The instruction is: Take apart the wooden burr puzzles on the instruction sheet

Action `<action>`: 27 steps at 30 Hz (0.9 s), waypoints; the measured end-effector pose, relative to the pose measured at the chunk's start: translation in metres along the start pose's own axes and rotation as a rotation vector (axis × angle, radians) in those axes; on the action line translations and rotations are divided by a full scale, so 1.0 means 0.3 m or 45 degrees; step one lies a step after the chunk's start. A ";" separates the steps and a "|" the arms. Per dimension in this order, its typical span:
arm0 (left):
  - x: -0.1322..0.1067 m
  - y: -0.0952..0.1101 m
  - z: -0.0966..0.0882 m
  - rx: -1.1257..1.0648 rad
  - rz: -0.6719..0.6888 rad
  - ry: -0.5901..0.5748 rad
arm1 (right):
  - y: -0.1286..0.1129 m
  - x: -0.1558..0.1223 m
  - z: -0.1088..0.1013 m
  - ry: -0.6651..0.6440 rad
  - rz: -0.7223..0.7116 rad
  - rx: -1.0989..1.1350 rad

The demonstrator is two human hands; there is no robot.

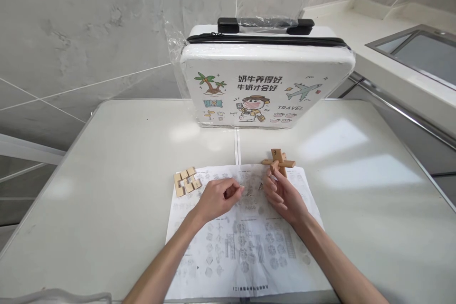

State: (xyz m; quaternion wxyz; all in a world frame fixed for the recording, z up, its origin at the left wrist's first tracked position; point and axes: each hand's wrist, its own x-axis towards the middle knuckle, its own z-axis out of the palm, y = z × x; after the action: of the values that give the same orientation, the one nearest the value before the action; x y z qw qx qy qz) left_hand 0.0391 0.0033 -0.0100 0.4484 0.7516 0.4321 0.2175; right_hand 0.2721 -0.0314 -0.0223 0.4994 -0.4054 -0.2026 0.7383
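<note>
A partly assembled wooden burr puzzle [279, 161], made of crossing notched sticks, is at the far right edge of the printed sheet. My right hand [283, 195] grips its near end between thumb and fingertips, with the other fingers curled below. One upright stick carries a dark mark. Over the middle of the sheet, my left hand [220, 196] is closed, fingers curled and tips together, with nothing visible in them. Left of it, loose notched wooden pieces [180, 189] lie side by side on the sheet's far left corner.
The creased paper sheet [199, 266] with printed diagrams covers the table's near middle. A white cartoon suitcase [228, 64] in clear plastic stands at the back of the white table [117, 175]. A counter with a sink [420, 52] is at right, a grey tiled wall behind.
</note>
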 end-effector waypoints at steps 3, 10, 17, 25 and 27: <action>-0.001 0.005 -0.003 0.003 -0.005 0.001 | 0.013 -0.015 0.012 -0.058 -0.023 -0.147; -0.006 0.016 -0.009 -0.200 -0.005 0.181 | 0.021 -0.064 0.030 -0.320 -0.048 -0.718; -0.008 0.030 0.000 -0.699 0.179 -0.023 | 0.016 -0.094 0.073 -0.441 -0.496 -1.263; -0.025 0.051 0.004 -0.749 -0.003 -0.207 | 0.045 -0.079 0.071 -0.486 -0.642 -1.514; -0.025 0.052 0.007 -0.755 0.020 -0.184 | 0.043 -0.078 0.070 -0.477 -0.630 -1.526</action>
State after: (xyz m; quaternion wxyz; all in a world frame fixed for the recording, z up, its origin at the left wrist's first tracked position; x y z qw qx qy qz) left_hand 0.0437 -0.0077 0.0028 0.6763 0.6047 0.3108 0.2834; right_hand 0.2520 -0.0556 -0.0098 0.2990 -0.4194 -0.7472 0.4200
